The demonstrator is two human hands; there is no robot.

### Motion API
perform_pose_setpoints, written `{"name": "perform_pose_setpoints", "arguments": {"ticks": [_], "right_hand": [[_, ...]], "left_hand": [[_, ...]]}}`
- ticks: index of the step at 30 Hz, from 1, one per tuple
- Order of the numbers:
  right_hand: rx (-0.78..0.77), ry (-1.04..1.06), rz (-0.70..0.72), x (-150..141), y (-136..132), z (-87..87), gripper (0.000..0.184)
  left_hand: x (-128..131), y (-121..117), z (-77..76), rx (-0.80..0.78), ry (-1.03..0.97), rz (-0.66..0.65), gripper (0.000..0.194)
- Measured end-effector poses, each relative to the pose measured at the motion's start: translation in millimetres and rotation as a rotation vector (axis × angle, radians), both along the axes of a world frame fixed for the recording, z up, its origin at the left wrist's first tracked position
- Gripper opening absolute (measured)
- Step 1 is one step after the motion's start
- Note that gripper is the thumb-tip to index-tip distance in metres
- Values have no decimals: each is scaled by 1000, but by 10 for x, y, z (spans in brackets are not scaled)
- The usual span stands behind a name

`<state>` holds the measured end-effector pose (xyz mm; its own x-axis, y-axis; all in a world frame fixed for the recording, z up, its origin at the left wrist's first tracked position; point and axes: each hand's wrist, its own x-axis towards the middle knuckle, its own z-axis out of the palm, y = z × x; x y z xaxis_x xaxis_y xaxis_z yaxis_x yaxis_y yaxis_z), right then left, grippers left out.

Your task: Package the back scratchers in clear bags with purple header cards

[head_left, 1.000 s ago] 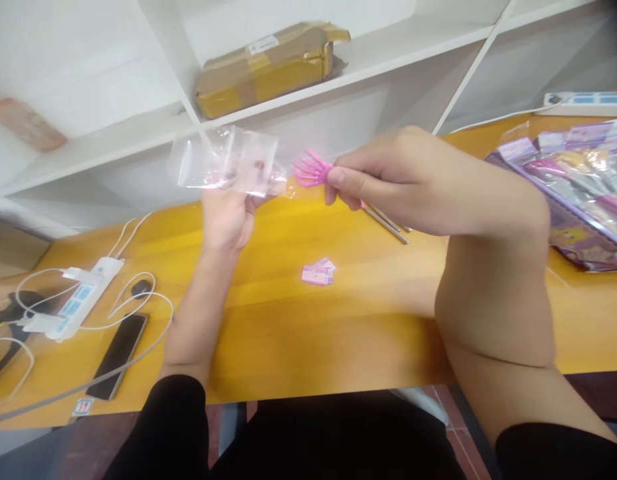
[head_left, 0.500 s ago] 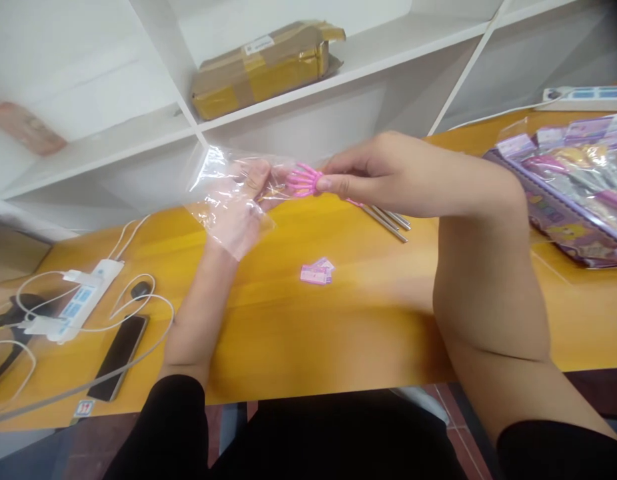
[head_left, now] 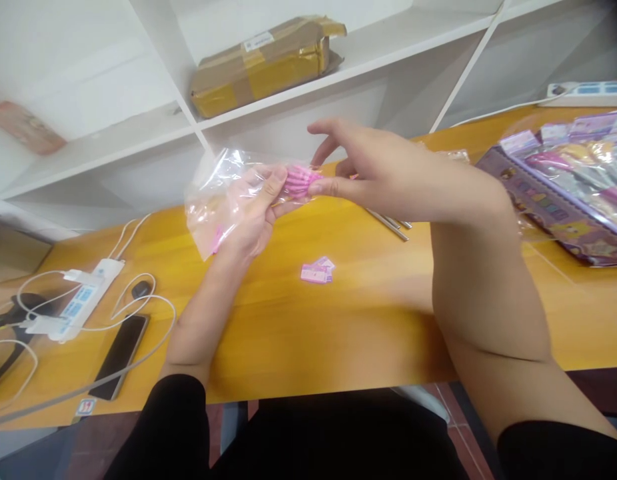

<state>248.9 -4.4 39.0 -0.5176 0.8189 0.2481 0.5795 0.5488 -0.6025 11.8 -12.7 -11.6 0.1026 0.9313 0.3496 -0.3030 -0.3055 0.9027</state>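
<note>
My left hand (head_left: pixel 261 217) is closed around a clear plastic bag (head_left: pixel 208 193), fingers pinching near its right end. At that end a pink claw-shaped piece (head_left: pixel 299 182) with several prongs lies against the bag; whether it is fully inside, I cannot tell. Another pink bit (head_left: pixel 217 239) shows through the bag's lower left corner. My right hand (head_left: pixel 356 160) has its fingers raised and apart, and its thumb tip touches the right end of the claw-shaped piece. Below and behind that hand, metal rods (head_left: pixel 388 224) lie on the table, partly hidden.
Small pink-and-white cards (head_left: pixel 317 271) lie on the yellow table (head_left: pixel 313 347). On the right stands a purple box (head_left: pixel 553 207) of bagged items. A power strip (head_left: pixel 83 303), cables and a phone (head_left: pixel 119 357) are on the left. A taped carton (head_left: pixel 263 67) sits on the shelf behind.
My right fingers have lifted and spread from the pink piece, the thumb staying near it. My left hand has moved right, its grip now at the piece. The bag has shifted along.
</note>
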Motion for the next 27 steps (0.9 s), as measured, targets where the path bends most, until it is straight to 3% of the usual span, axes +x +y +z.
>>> {"name": "perform_pose_setpoints", "arguments": {"ticks": [3, 7, 10, 14, 17, 27], "right_hand": [[21, 25, -1, -80, 2, -61, 90], [55, 56, -45, -215, -32, -92, 91], [12, 60, -81, -214, -59, -26, 93], [-51, -77, -120, -40, -81, 120, 70], [-28, -103, -103, 51, -102, 183, 77], [-39, -28, -62, -222, -174, 81, 83]], "left_hand": [[8, 9, -11, 5, 1, -4, 28], [7, 17, -13, -24, 37, 20, 37], [-37, 4, 49, 32, 14, 66, 36], [-189, 16, 199, 182, -28, 170, 33], [-266, 56, 246, 209, -57, 219, 32], [28, -35, 59, 88, 25, 85, 33]]}}
